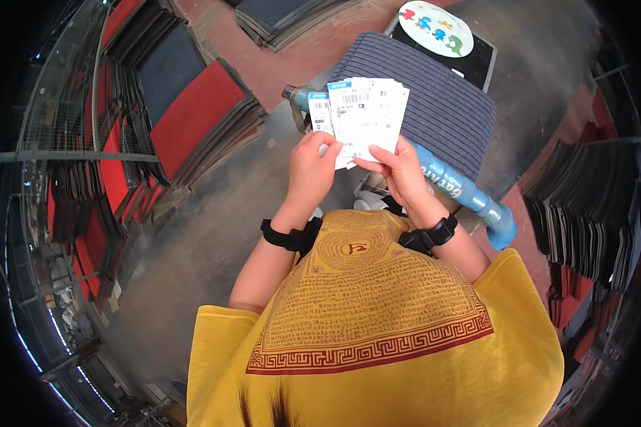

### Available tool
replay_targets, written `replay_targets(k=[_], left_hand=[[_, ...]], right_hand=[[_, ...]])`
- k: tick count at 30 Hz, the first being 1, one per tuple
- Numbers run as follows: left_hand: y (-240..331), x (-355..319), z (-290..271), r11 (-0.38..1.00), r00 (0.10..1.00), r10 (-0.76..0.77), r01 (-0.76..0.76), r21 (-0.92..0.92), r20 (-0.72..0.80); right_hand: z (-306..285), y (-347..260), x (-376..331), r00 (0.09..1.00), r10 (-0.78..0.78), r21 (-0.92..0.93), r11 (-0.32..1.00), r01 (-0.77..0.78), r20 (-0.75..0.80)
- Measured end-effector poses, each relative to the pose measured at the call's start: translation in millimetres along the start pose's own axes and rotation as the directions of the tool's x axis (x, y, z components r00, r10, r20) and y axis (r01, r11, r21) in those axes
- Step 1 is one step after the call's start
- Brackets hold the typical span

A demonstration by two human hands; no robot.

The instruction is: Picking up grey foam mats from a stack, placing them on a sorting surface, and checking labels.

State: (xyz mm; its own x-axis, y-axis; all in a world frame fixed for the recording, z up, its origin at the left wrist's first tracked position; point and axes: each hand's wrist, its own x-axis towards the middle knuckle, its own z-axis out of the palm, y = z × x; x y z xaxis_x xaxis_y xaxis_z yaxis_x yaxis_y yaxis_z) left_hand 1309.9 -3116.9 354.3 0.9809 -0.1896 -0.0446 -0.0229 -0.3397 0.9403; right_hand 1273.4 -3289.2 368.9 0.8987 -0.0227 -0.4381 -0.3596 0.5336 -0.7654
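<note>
Both hands hold a fanned stack of white printed shipping labels (pixel 367 117) in front of my chest. My left hand (pixel 313 167) pinches the stack's lower left side, where a label (pixel 320 107) with a blue corner sticks out to the left. My right hand (pixel 404 171) grips the lower right corner, its thumb lying on the front label. The other fingers of that hand are partly hidden behind the stack. Beyond the labels lies a dark striped mat (pixel 441 107) on a work stand, with a roll wrapped in blue plastic film (pixel 463 188) along its near edge.
A round white mat (pixel 436 27) with coloured cartoon animals rests on a dark board at the stand's far side. Piles of red and dark mats (pixel 199 117) stand at left, beside a metal rack (pixel 78 155). More dark mats (pixel 577 199) are stacked at right.
</note>
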Motion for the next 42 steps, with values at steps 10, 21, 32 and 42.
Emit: replay_targets(k=[10,21,32,42], left_hand=[[-22,7,-6,0.994,0.981,-0.048,0.029,-0.102,-0.189],[-38,4,-10,0.921,0.957,-0.247,0.184,-0.342,-0.15],[-5,1,9,0.968,0.988,-0.152,0.151,-0.198,0.009],[3,11,14,0.98,0.994,-0.079,0.062,-0.189,-0.082]], right_hand=[[-5,3,3,0.999,0.001,0.035,0.999,0.0,-0.035],[-5,-6,2,0.999,0.032,0.12,0.992,-0.03,-0.016],[-5,-3,4,0.996,0.005,0.105,0.994,0.004,-0.088],[-10,-5,8,0.992,0.021,0.157,0.988,-0.002,-0.124]])
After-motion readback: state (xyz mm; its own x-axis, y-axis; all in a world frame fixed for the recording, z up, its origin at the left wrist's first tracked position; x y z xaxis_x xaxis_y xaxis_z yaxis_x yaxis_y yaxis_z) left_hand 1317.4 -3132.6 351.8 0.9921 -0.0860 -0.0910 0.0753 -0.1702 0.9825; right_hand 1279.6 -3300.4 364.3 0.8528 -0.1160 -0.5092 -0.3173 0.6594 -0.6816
